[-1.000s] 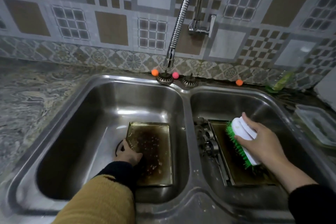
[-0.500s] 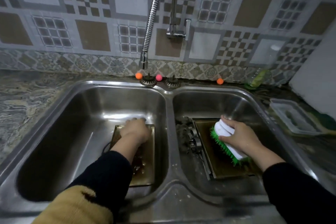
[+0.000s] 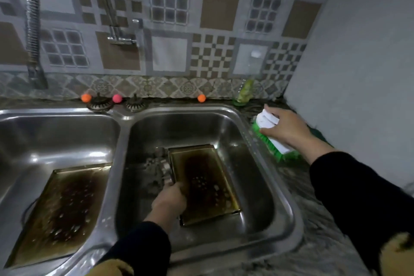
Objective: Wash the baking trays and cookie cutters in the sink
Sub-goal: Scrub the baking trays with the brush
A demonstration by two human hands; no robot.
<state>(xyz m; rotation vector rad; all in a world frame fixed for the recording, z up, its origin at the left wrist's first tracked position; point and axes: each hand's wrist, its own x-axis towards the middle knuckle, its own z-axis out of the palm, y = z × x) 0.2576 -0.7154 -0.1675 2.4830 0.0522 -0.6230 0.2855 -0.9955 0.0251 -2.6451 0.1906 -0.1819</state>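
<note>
Two burnt, greasy baking trays lie in a double steel sink: one tray (image 3: pixel 60 206) in the left basin (image 3: pixel 56 132), the other tray (image 3: pixel 206 184) in the right basin (image 3: pixel 257 186). Several metal cookie cutters (image 3: pixel 156 166) are heaped just left of the right tray. My left hand (image 3: pixel 170 197) grips the left edge of the right tray. My right hand (image 3: pixel 284 127) holds a white scrub brush with green bristles (image 3: pixel 272 139) on the counter, outside the sink's right rim.
A spring-hose tap (image 3: pixel 33 29) rises at the back left. Two drain strainers (image 3: pixel 99 103) and small orange and pink balls (image 3: pixel 117 98) sit on the back ledge. A clear bottle of green liquid (image 3: pixel 245 89) stands at the back right. A grey wall (image 3: pixel 358 63) borders the right.
My left hand left the left tray and crossed to the right tray's edge. My right hand carried the brush out of the right basin onto the counter. The view swung right.
</note>
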